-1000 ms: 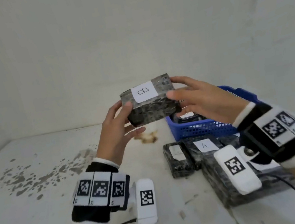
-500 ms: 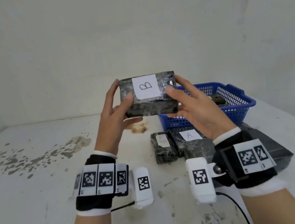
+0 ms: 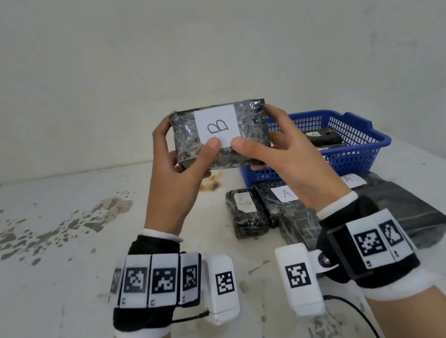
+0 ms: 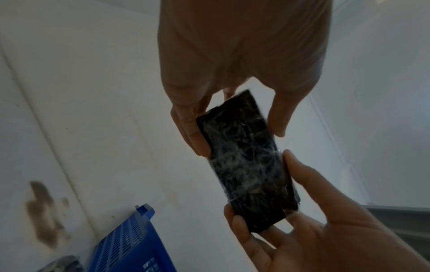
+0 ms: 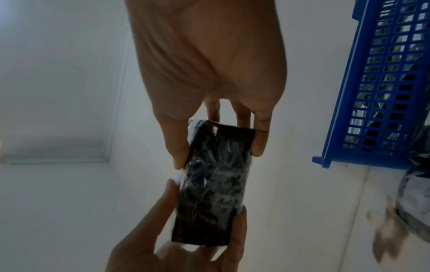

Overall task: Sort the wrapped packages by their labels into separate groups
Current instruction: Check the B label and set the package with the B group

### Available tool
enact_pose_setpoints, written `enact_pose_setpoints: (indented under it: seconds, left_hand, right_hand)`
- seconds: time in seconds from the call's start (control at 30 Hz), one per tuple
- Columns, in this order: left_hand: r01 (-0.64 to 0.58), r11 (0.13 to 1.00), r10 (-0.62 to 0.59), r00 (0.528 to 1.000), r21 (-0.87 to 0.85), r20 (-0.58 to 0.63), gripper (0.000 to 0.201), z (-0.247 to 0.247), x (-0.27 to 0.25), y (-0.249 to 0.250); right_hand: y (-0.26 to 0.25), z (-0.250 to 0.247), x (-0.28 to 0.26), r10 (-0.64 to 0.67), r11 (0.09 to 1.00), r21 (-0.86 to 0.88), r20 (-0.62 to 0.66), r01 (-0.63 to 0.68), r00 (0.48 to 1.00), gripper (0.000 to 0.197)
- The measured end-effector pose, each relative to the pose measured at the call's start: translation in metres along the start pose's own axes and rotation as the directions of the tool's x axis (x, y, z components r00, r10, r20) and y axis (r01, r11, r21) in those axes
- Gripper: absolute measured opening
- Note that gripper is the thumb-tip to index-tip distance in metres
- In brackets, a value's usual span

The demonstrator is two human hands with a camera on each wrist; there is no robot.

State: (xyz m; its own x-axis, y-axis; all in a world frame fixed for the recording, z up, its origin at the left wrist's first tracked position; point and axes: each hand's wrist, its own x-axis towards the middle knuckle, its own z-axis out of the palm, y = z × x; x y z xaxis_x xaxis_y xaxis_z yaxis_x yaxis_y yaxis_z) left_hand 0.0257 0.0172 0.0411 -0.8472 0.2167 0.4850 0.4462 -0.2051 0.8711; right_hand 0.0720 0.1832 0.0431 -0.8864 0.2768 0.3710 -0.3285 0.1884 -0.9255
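A dark package wrapped in clear film (image 3: 250, 126), with a white label reading B, is held up in the air in front of me with the label facing me. My left hand (image 3: 176, 162) grips its left end, thumb on the front by the label. My right hand (image 3: 274, 148) grips its right end the same way. The wrist views show the package (image 4: 246, 162) (image 5: 214, 184) edge-on, pinched between thumbs and fingers of both hands. On the table below lie several more wrapped packages: a small one (image 3: 245, 212) and two labelled A (image 3: 286, 193) (image 3: 349, 178).
A blue plastic basket (image 3: 359, 143) stands at the back right of the white table (image 3: 58, 285) with at least one wrapped package inside. A large dark package (image 3: 405, 206) lies at the right. Grey stains mark the table's left side. White walls close the back and sides.
Both hands turned the B package so its label faces me squarely and brought it closer to centre. My right hand moved from over the basket leftward and my thumbs came onto the front face.
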Motion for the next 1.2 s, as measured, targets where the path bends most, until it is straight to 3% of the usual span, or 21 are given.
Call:
enact_pose_setpoints:
  seconds: [0.17,0.3,0.5,0.63,0.83,1.1,1.2]
  left_hand:
    - [-0.002,1.0,0.002,1.0,0.026,-0.002,0.061,0.004,0.0,-0.007]
    - [-0.022,0.999,0.021,1.0,0.045,0.014,0.06,0.003,0.001,-0.004]
    - [0.033,0.998,-0.033,0.999,-0.049,0.005,0.038,0.002,-0.001,0.0]
    - [0.048,0.997,-0.05,0.999,-0.058,-0.017,0.032,0.0,0.0,0.001]
    - [0.075,0.994,-0.077,0.997,-0.076,-0.022,0.02,0.001,-0.003,0.006]
    - [0.046,0.998,-0.047,0.998,-0.034,-0.033,0.025,0.006,-0.004,0.002]
    - [0.04,0.999,-0.04,0.999,-0.01,-0.036,0.041,0.006,-0.005,0.001]
  right_hand:
    - [0.003,0.006,-0.001,0.013,0.997,-0.079,-0.023,-0.015,1.0,0.093]
    - [0.002,0.006,-0.003,0.029,0.997,-0.069,-0.04,-0.032,0.999,0.079]
    - [-0.001,0.006,-0.002,0.035,0.999,-0.011,-0.044,-0.036,0.998,0.055]
    - [-0.003,0.003,-0.003,0.049,0.999,0.015,-0.033,-0.048,0.998,0.047]
    - [-0.007,0.004,-0.007,0.082,0.995,0.067,-0.021,-0.081,0.996,0.017]
    - [-0.008,0.008,-0.013,0.041,0.999,0.008,-0.044,-0.04,0.998,0.026]
    - [-0.006,0.009,-0.014,0.023,1.0,-0.006,-0.056,-0.023,0.998,0.033]
